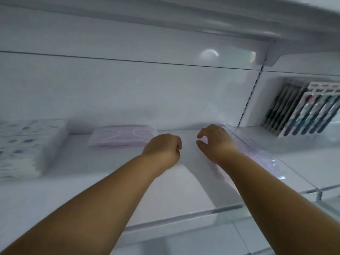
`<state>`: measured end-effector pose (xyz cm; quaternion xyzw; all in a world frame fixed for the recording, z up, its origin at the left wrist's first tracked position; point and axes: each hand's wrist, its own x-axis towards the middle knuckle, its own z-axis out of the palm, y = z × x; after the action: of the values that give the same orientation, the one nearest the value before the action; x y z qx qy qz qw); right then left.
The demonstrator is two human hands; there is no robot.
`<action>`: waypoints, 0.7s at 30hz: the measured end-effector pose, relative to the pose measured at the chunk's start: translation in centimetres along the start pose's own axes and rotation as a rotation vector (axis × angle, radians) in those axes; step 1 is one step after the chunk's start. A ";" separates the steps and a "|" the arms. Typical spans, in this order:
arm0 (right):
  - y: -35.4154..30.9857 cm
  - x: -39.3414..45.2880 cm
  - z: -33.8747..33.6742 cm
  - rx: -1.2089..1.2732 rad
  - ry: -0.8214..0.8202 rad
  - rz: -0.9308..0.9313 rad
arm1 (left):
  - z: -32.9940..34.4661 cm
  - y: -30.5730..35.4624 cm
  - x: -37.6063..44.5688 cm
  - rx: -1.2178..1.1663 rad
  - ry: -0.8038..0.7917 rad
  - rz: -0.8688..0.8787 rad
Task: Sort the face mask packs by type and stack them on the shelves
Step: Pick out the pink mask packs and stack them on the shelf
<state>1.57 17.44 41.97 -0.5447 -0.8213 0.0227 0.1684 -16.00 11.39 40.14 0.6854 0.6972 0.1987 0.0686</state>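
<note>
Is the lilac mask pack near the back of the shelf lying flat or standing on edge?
Flat. The lilac mask pack lies with its broad face up, ear loops visible on top, on the shelf.

Both bare forearms reach forward side by side. The left hand [162, 147] is balled into a fist; the right hand [214, 139] curls its fingers [202, 134] toward the thumb.
</note>
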 end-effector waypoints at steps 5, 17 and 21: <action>6.7 -0.3 -2.0 -0.175 -0.181 0.154 | 2.4 6.5 1.5 -0.091 -0.096 -0.086; 12.8 -0.2 -0.9 -0.098 -0.251 0.073 | 5.7 12.9 3.3 -1.081 0.093 -0.641; 12.4 -0.9 -0.4 0.010 -0.186 -0.008 | 6.6 12.6 3.4 -1.239 0.143 -0.704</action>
<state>12.98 21.60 39.41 -0.5360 -0.8354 0.0767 0.0943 -2.01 15.74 39.37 0.2401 0.6389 0.5685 0.4594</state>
